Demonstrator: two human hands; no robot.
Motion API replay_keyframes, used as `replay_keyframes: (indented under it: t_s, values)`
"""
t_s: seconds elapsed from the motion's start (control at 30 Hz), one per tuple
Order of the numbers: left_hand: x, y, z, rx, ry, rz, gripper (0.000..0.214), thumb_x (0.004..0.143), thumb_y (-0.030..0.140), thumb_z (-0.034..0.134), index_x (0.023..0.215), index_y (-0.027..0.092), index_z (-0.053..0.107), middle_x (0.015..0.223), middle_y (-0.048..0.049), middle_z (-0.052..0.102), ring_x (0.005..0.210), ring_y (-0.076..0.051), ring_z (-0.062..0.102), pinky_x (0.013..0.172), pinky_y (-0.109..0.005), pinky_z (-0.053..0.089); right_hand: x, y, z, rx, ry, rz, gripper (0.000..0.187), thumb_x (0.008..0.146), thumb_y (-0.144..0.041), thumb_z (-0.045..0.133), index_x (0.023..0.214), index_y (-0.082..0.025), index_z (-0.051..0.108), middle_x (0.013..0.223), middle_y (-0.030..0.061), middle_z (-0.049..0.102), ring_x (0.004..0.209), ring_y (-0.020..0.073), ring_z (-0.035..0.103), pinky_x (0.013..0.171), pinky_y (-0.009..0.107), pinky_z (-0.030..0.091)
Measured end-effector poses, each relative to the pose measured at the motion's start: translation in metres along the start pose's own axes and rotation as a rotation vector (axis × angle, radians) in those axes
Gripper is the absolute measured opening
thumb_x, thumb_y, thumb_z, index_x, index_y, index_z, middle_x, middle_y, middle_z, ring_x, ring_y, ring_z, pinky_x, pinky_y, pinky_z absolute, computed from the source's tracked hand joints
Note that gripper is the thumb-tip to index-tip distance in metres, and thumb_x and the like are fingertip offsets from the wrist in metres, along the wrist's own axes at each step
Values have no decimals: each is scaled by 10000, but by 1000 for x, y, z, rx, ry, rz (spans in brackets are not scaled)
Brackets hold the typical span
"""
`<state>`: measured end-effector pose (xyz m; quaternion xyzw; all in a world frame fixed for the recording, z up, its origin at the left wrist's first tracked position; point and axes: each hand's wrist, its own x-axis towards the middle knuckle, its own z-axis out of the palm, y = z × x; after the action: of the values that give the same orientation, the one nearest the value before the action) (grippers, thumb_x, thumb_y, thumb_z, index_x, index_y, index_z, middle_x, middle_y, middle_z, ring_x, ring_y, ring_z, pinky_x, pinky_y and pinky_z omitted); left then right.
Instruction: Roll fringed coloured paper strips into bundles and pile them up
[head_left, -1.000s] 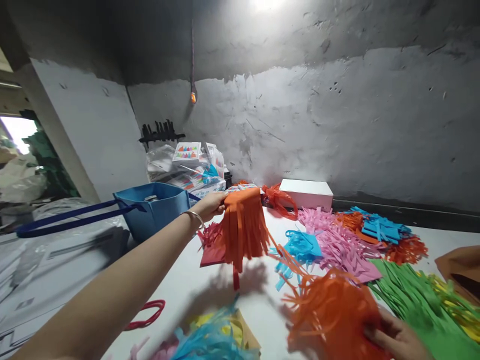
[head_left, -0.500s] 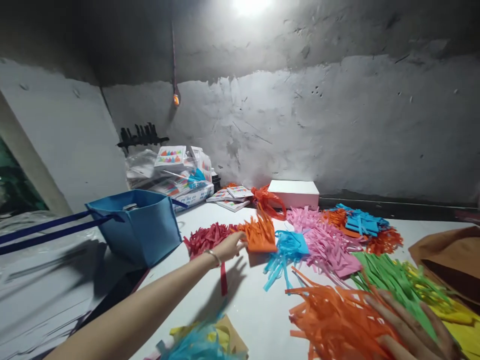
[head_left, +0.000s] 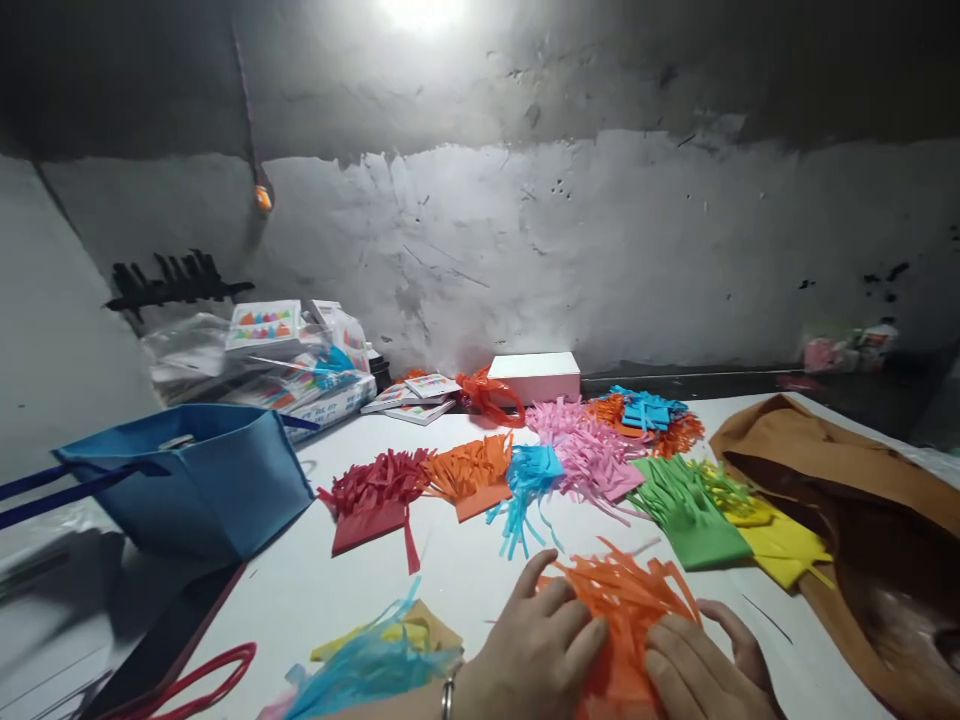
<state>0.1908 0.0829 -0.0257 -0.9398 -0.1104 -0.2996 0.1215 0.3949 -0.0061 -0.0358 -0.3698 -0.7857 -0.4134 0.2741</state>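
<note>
At the near side of the table, a bundle of orange fringed tissue paper [head_left: 619,615] is between my two hands. My left hand [head_left: 536,635], with a bracelet at its wrist, is closed on the bundle's left side with its fingers bent. On the opposite side my right hand [head_left: 705,665] grips the paper with its fingers pressed against it. Left of my left hand lies a loose light-blue tissue bundle [head_left: 375,665], with a yellow piece [head_left: 330,645] partly under it. Beyond my hands are a dark red fringed bundle [head_left: 371,525], another orange one [head_left: 480,495] and a blue one [head_left: 532,490].
Pink [head_left: 611,475], green [head_left: 709,540] and yellow [head_left: 787,550] fringed bundles lie farther right. A brown bag [head_left: 832,440] gapes at the right edge. A blue fabric bag [head_left: 232,490] stands left. Printed cards [head_left: 420,395] and a white box [head_left: 536,372] sit near the wall.
My left hand has left the orange bundle in the row and come back to the near orange one, which my right hand also holds. The view has swung right.
</note>
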Motion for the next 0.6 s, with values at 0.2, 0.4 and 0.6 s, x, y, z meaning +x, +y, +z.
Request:
replay_keyframes:
  t_s: [0.2,0.4,0.6]
  values:
    - [-6,30,-26,51,120,85,243,1007,110,401,1041,174,633,792,-19,694,785,-184,620,1146,-469,345,-10,-36,-38,-82,-25,380,305,995,-343,476,1215,-268,675,1187,46,744,1217,247,652,1202,455,328]
    - [-18,57,-47,-27,-57,-34,322,928,-7,415,1059,202,621,826,-21,689,730,-189,610,958,-425,457,-49,-33,-89,9,1,642,378,931,-498,580,1215,-267,673,1231,83,704,1231,303,633,1017,428,526]
    - [-16,91,-51,-120,-176,-166,215,902,49,505,965,226,611,803,-22,672,703,-199,602,762,-359,466,-84,-23,-133,-57,49,805,384,937,-429,563,1260,-226,605,1389,131,586,1271,346,589,993,469,529]
